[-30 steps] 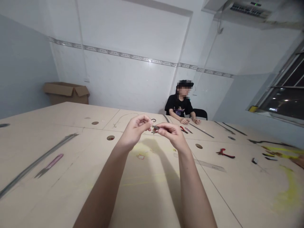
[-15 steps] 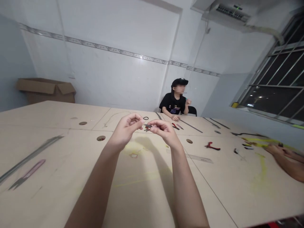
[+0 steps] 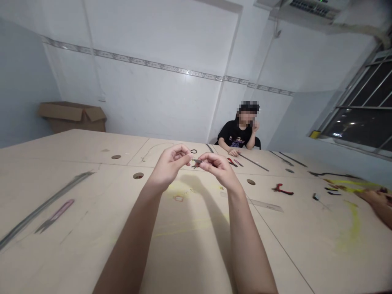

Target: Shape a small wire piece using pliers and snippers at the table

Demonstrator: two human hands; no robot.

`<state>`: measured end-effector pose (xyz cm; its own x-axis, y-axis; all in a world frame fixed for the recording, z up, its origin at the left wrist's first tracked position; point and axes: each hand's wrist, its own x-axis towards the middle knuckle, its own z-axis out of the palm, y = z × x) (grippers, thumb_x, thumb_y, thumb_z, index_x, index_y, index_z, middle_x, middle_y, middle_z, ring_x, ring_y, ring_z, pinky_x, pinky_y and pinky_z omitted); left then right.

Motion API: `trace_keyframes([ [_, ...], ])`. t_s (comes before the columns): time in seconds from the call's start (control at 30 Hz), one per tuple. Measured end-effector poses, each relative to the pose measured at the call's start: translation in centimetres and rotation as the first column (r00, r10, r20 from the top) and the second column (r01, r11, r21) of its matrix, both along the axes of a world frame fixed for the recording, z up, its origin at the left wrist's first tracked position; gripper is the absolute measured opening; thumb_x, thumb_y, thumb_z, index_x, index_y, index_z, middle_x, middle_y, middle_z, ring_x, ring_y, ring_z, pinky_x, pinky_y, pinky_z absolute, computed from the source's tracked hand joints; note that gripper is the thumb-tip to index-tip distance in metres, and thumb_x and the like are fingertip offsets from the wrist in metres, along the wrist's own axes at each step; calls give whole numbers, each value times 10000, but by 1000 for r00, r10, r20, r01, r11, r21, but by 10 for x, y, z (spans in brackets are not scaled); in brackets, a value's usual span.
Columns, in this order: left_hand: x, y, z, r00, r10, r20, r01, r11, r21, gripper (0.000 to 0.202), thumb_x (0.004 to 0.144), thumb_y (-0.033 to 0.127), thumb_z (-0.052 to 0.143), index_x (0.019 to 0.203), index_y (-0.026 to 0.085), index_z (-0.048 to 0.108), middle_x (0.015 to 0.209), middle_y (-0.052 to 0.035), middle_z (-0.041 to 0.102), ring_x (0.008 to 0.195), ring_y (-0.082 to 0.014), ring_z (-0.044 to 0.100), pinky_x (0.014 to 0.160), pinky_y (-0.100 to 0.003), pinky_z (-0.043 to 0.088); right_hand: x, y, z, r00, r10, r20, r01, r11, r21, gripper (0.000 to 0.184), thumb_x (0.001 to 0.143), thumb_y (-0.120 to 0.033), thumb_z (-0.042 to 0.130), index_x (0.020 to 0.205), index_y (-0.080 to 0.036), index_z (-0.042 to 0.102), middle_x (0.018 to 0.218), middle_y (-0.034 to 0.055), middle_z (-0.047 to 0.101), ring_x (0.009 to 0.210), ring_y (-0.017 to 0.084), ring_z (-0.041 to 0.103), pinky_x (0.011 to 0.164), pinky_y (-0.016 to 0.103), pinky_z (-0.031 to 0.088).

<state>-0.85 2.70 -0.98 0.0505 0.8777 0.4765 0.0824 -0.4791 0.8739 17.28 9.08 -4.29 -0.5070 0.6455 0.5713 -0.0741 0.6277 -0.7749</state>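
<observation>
Above the middle of the table, my left hand [image 3: 171, 165] and my right hand [image 3: 219, 169] meet almost fingertip to fingertip. A small, dark, thin strip [image 3: 197, 161] sticks out from the pinch of my right thumb and fingers towards the left hand. My left thumb and fingers are also pinched, right by its tip; what they hold is too small to make out. Just beyond the hands, a black loop [image 3: 194, 151] lies on the table. A clear ruler [image 3: 266, 205] rests to the right of my right forearm.
Pink-handled thread snips [image 3: 56, 214] and long grey strips [image 3: 45, 206] lie left on the table [image 3: 101, 253]. Red-handled pliers [image 3: 282, 189] lie right. A person in black [image 3: 234, 132] sits opposite; another person's hand [image 3: 375, 199] is at the right edge. A cardboard box [image 3: 65, 111] stands behind.
The view has shifted slightly, so the table and hands appear further right. Both hands keep their pinch, fingertips close together. The person opposite has raised a hand nearer the head.
</observation>
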Motion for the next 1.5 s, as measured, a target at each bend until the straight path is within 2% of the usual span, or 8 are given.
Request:
trace_keyframes([
  [0.2, 0, -1, 1, 1000, -4, 15, 5, 999, -43, 122, 785, 273, 672, 726, 184, 612, 630, 22, 568, 650, -121, 537, 691, -257, 407, 4, -1, 2, 999, -19, 44, 18, 1000, 16, 245, 831, -419, 697, 933, -198, 670, 799, 13, 597, 686, 131, 493, 631, 262, 370],
  [0.4, 2, -1, 1, 999, -29, 15, 30, 998, -58, 84, 791, 215, 635, 716, 182, 618, 630, 26, 581, 656, -114, 543, 703, -253, 412, 7, -4, 5, 999, -10, 49, 9, 1000, 22, 225, 841, -392, 691, 951, -196, 679, 852, 26, 623, 731, 144, 519, 661, 269, 382],
  [0.67, 4, 3, -2, 1000, -25, 6, 26, 993, -116, 114, 797, 218, 632, 695, 169, 620, 591, 27, 575, 631, -106, 534, 702, -251, 403, 9, -7, 9, 999, 4, 49, -5, 1000, 24, 196, 834, -369, 695, 908, -187, 695, 849, 28, 636, 761, 150, 530, 677, 267, 383],
  [1.0, 5, 10, -6, 996, -57, 61, 64, 989, -130, 160, 790, 268, 650, 669, 167, 623, 602, 16, 575, 629, -109, 529, 690, -255, 407, 15, -7, 10, 990, -109, 85, 105, 993, 54, 241, 805, -393, 716, 915, -179, 707, 811, 26, 637, 697, 140, 501, 620, 264, 353],
  [1.5, 6, 9, -7, 998, -54, 37, 58, 989, -139, 140, 785, 259, 636, 676, 172, 622, 597, 14, 579, 625, -117, 528, 682, -256, 401, 16, -7, 10, 985, -117, 126, 99, 985, 143, 216, 848, -399, 676, 896, -194, 724, 789, 21, 652, 669, 141, 502, 602, 265, 341],
])
